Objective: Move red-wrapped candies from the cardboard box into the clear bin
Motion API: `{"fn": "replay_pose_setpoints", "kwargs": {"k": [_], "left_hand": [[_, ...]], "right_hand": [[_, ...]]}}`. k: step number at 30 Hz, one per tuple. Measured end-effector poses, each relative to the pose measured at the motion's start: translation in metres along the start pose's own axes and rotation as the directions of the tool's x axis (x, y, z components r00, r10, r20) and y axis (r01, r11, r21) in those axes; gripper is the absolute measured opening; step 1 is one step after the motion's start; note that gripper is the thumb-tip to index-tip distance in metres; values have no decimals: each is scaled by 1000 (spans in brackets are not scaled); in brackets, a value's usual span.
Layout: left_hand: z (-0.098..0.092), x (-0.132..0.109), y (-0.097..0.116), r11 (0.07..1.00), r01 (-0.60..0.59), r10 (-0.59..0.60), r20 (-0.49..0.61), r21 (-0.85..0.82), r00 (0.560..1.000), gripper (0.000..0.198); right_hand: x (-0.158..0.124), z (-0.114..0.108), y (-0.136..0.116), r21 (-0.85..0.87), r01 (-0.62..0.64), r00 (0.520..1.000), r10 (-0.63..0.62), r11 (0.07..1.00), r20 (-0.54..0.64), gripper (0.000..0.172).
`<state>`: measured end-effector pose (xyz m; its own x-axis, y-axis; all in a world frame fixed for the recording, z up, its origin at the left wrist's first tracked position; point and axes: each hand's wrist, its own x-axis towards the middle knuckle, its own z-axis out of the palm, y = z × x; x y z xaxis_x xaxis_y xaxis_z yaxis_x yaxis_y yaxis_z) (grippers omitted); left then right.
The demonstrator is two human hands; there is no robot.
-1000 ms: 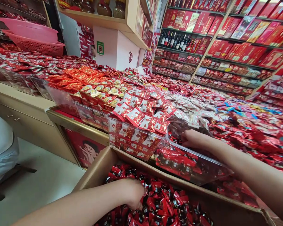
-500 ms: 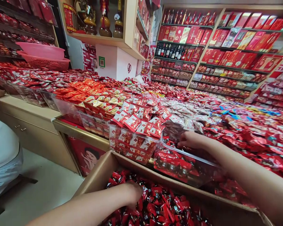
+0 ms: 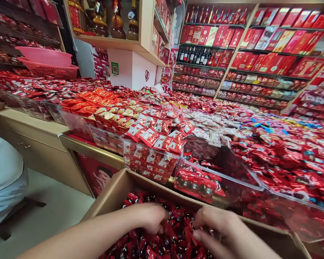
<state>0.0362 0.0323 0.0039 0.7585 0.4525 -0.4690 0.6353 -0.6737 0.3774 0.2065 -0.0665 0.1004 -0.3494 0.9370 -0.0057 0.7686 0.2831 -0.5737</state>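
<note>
Both my hands are down in a cardboard box (image 3: pixel 113 194) full of red-and-black wrapped candies (image 3: pixel 178 230). My left hand (image 3: pixel 151 217) is curled into the pile, fingers closed around candies. My right hand (image 3: pixel 218 226) lies beside it on the candies, fingers bent down into them. Just behind the box stands a clear plastic bin (image 3: pixel 221 181) partly filled with the same red candies. To its left a clear bin of red-and-white packets (image 3: pixel 153 144) is heaped full.
A long counter holds many clear bins of red sweets (image 3: pixel 286 151). Shelves of red gift boxes and bottles (image 3: pixel 245 39) line the back wall. Pink baskets (image 3: pixel 47 63) sit at far left. A person in light clothes (image 3: pixel 2 176) stands at the left edge.
My right hand has left the clear bin and come down into the cardboard box beside my left hand. The left hand stays buried in the candies.
</note>
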Motion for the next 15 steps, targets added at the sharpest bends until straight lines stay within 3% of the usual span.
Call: {"fn": "replay_pose_setpoints", "kwargs": {"k": [2,3,6,8,10,15], "left_hand": [[-8,-2,4,965,-55,43,-51,-256,998,22],[-10,-1,7,895,-84,64,-61,-439,996,22],[-8,5,14,523,-142,86,-113,-841,990,21],[-3,8,17,394,-170,69,-156,-903,985,23],[1,10,17,324,-185,85,-166,-928,982,27],[7,13,13,276,-186,161,-145,-943,976,42]], "right_hand": [[-1,37,20,190,-144,989,147,971,-3,19],[0,52,31,329,-194,979,206,924,-1,28],[5,77,52,694,-231,960,276,682,49,36],[7,80,56,786,-231,952,301,574,59,32],[7,78,55,819,-248,940,333,517,74,31],[6,81,55,872,-255,897,439,419,52,33]]}}
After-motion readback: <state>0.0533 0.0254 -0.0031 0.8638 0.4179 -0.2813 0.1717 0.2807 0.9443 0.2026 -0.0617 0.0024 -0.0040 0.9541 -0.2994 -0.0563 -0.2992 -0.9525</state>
